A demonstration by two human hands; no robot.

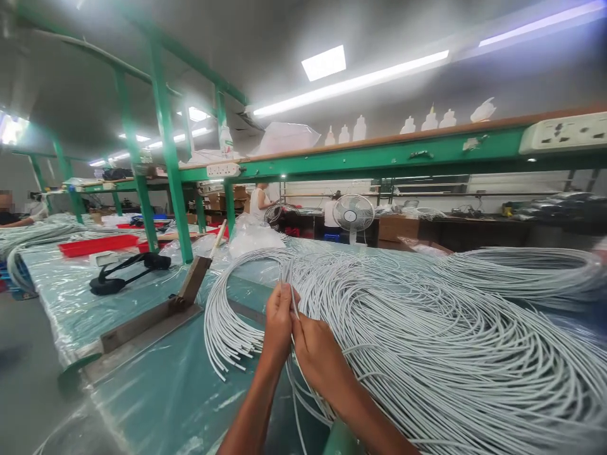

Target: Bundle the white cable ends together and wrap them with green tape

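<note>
My left hand [279, 316] is closed around a few light grey cables [287, 272] whose upper ends stick up above the thumb. Touching it from the right, my right hand [310, 341] pinches one of these cables, and strands hang down below both hands. Just left of the hands, a curved bundle of cut cables [220, 316] lies with its ends fanned out on the table. A large coiled heap of the same cable [403, 322] spreads over the table to the right. The palms and some fingertips are hidden.
A metal cutter with a raised lever [190, 284] sits on the plastic-covered table [156, 392] at left. Behind it are a black strap [128, 272] and a red tray [98, 245]. A green shelf [379, 151] with bottles crosses overhead. A fan [353, 213] and other people are farther back.
</note>
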